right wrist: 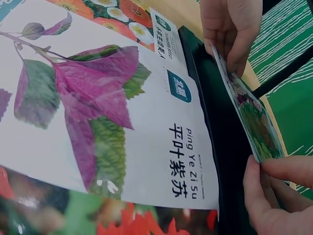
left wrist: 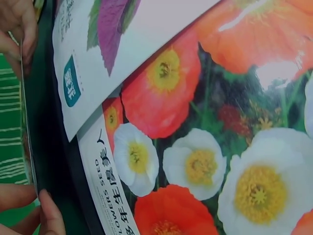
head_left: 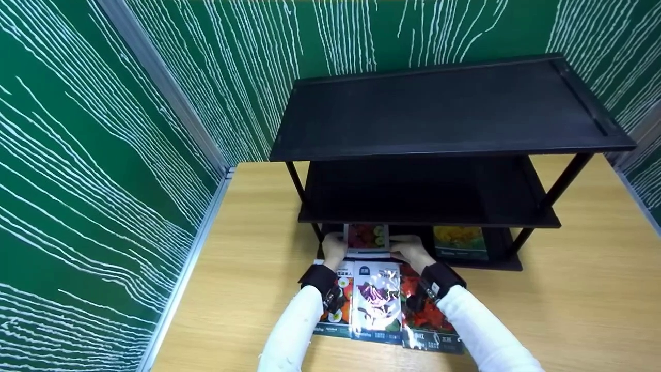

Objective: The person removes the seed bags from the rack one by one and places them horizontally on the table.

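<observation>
The left hand [head_left: 334, 248] and right hand [head_left: 411, 249] pinch opposite edges of a flat, glossy, red-and-green picture packet [head_left: 365, 237] at the black rectangular bottom shelf [head_left: 500, 242]; best keep both edges level, below the black middle shelf [head_left: 413, 194]

“Ping Ye Zi Su” [right wrist: 192, 164] (pinyin) on leaf packet [right wrist: 102, 98]

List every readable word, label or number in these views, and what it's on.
"平叶紫苏" and "Ping Ye Zi Su": purple-leaf packet
"多年生虞美人" and "FLOWERS SEED": poppy packet
Teal logos on those two: too stylised to read surely.
Red-flower packet: bottom-strip print, too small to read surely.
Held packet and yellow-flower packet: print too small.
Numbers: none legible.
</observation>
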Demonstrator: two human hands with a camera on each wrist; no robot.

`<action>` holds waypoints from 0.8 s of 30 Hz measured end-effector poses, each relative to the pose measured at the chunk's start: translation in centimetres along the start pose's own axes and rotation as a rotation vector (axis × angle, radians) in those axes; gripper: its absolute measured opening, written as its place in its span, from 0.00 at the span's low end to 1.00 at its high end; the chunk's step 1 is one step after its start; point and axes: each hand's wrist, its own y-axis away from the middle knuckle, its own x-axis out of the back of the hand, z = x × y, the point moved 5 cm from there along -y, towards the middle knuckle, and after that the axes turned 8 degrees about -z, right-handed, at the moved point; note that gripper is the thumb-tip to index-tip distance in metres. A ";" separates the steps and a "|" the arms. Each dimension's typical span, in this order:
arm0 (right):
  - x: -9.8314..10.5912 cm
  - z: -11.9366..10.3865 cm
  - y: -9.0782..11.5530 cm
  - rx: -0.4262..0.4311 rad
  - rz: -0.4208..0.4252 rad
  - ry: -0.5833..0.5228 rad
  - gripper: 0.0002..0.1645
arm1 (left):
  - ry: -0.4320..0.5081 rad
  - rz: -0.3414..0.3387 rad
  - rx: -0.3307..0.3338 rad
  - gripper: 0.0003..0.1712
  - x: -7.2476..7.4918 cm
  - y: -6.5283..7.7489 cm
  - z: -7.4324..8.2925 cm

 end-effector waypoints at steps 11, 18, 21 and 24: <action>1.2 0.2 0.0 0.027 -0.005 0.036 0.28 | 0.002 0.053 -0.151 0.19 0.9 1.2 2.5; 1.6 -0.1 0.6 0.030 -0.027 0.037 0.31 | 0.067 0.014 -0.137 0.20 0.1 1.2 2.5; 1.9 0.1 0.7 0.057 -0.062 0.043 0.30 | 0.101 0.017 -0.154 0.20 0.4 1.6 3.1; 2.3 0.5 0.6 0.083 -0.097 0.014 0.30 | 0.120 0.023 -0.184 0.20 1.5 2.5 4.5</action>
